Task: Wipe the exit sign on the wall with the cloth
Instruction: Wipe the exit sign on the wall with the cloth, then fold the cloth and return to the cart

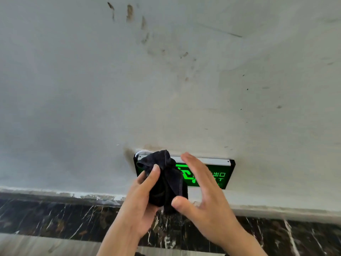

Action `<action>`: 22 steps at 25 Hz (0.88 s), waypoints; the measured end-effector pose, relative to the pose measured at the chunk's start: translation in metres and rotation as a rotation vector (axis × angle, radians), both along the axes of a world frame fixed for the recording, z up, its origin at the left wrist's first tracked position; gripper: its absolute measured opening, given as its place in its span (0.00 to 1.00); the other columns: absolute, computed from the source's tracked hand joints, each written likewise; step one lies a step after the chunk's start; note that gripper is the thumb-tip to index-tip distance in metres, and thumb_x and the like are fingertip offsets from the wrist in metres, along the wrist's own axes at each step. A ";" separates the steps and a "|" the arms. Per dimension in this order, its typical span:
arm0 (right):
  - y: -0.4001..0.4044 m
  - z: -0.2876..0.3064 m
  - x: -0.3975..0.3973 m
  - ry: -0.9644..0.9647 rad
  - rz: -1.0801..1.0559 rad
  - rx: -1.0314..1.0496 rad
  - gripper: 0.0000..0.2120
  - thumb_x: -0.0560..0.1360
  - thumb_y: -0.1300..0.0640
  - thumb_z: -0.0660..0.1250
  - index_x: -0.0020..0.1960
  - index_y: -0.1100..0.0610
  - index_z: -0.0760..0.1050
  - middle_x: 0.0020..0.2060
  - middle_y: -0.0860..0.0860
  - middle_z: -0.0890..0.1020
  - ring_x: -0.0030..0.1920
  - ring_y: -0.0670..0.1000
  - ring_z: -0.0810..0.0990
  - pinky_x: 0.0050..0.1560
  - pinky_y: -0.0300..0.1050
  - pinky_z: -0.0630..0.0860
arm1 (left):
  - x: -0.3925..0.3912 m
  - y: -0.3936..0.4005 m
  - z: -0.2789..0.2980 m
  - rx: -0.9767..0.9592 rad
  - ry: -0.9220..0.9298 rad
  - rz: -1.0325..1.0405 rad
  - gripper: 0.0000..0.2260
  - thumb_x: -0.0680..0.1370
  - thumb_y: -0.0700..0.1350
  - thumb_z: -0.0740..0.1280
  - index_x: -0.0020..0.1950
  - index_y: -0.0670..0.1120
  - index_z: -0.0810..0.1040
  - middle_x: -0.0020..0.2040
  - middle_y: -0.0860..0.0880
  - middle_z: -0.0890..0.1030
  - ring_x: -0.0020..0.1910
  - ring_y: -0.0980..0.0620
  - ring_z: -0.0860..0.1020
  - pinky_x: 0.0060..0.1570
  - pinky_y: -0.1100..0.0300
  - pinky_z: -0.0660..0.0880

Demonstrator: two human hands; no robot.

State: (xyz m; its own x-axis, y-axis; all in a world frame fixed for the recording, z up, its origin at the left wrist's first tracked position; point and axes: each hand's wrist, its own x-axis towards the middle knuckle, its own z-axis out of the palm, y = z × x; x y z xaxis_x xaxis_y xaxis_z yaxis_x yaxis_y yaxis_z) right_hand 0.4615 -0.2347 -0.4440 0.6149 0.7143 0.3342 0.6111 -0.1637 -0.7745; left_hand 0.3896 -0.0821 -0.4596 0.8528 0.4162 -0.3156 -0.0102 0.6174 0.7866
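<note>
The exit sign (212, 174) is mounted low on the grey wall (92, 89), just above the dark marble skirting (55, 215). Its face glows green with a running-figure symbol and the characters "出口"; below them only a "T" is readable, the rest hidden. A silver strip runs along its top edge. The left hand (140, 202) grips a bunched black cloth (166, 178), fingers curled around it, pressing it over the sign's left end. The right hand (204, 196) is held open, fingers extended together and thumb spread, in front of the sign's middle, its thumb beside the cloth's lower end.
</note>
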 end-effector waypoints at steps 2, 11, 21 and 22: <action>-0.006 -0.011 -0.011 0.020 0.021 -0.047 0.38 0.68 0.31 0.67 0.72 0.28 0.51 0.73 0.26 0.52 0.75 0.35 0.50 0.69 0.31 0.53 | 0.000 0.000 0.000 0.013 -0.001 -0.021 0.26 0.72 0.57 0.71 0.65 0.43 0.81 0.62 0.39 0.82 0.61 0.40 0.81 0.54 0.46 0.81; -0.010 -0.042 -0.010 0.223 -0.256 -0.006 0.28 0.71 0.62 0.74 0.55 0.30 0.72 0.53 0.28 0.78 0.55 0.35 0.77 0.51 0.25 0.70 | -0.008 0.002 -0.005 -0.036 -0.013 -0.015 0.19 0.76 0.56 0.67 0.61 0.47 0.85 0.64 0.43 0.82 0.59 0.47 0.82 0.51 0.50 0.80; -0.001 -0.049 -0.011 0.648 -0.010 -0.132 0.31 0.64 0.47 0.78 0.59 0.26 0.68 0.48 0.39 0.84 0.50 0.41 0.83 0.50 0.39 0.80 | -0.010 0.005 -0.001 -0.077 -0.048 0.034 0.20 0.78 0.51 0.68 0.66 0.42 0.81 0.64 0.38 0.81 0.65 0.38 0.78 0.65 0.36 0.73; 0.005 -0.048 -0.014 0.630 0.001 -0.127 0.34 0.61 0.46 0.80 0.60 0.28 0.68 0.51 0.38 0.83 0.52 0.40 0.82 0.52 0.38 0.79 | -0.007 0.001 0.001 -0.074 -0.060 0.029 0.20 0.78 0.50 0.70 0.68 0.41 0.79 0.65 0.37 0.80 0.66 0.37 0.77 0.67 0.35 0.71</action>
State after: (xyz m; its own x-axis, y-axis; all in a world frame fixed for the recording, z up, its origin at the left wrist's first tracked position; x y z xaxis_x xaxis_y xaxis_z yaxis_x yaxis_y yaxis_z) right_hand 0.4478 -0.2293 -0.4920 0.6653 0.7251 -0.1780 0.0454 -0.2772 -0.9597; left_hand 0.3828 -0.0814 -0.4583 0.8590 0.4180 -0.2955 -0.0742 0.6729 0.7360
